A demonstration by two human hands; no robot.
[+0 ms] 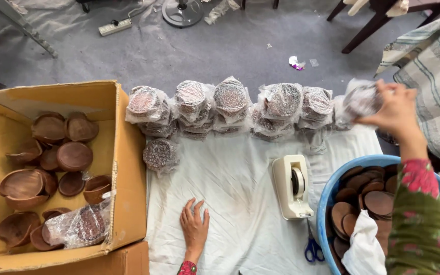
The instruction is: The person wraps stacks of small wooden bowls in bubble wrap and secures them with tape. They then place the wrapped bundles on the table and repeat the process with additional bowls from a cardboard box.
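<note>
Far left, a cardboard box [123,168] standing open, with brown wooden bowls [62,147] and one plastic-wrapped bundle [80,226] inside. Just beside its right wall, a white cloth [235,188] spread on the floor — bare in the middle, open room there. Along the cloth's far edge, a row of wrapped packs [230,104], one stray pack [160,154] nearer. Left hand [194,226] flat on the cloth, palm down, fingers spread, holding nothing. Further right, a white tape dispenser [291,186], blue-handled scissors [311,249] below it, then a blue tub [327,198] of brown discs. Right hand [395,109] raised at the row's right end — arm outstretched, fingers closed around a wrapped pack [361,99].
</note>
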